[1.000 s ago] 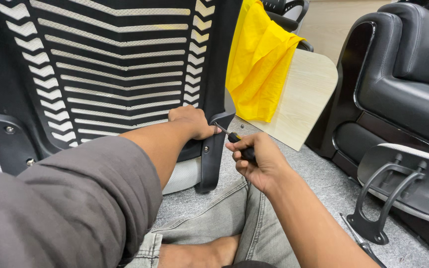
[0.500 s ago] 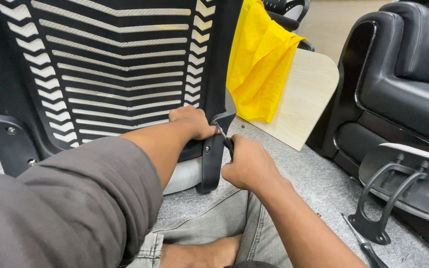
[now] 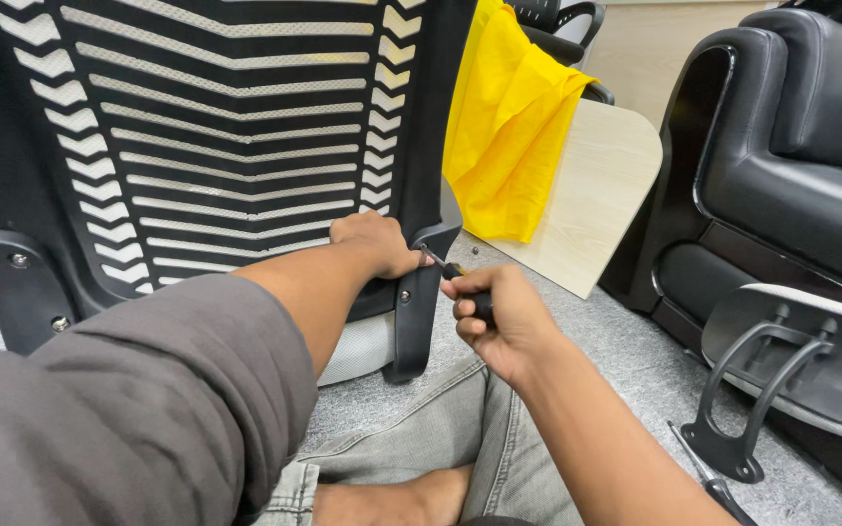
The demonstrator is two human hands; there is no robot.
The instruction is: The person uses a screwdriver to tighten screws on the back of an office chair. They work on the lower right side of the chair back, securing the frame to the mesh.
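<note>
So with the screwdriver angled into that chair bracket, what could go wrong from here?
The screwdriver meets the black bracket at a slant, so its tip may slip out of the screw. The left hand grips the chair back right beside the tip; a slip could jab those fingers. A second tool lies on the floor near the right arm, where the right hand or elbow might knock it.

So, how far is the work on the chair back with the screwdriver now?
Looks done: a screw already sits in the black bracket, lower down. In hand: the left hand grips the chair back at its lower corner, and the right hand holds the screwdriver, tip at the bracket's top. Left: whether that upper screw is tight cannot be seen.
</note>
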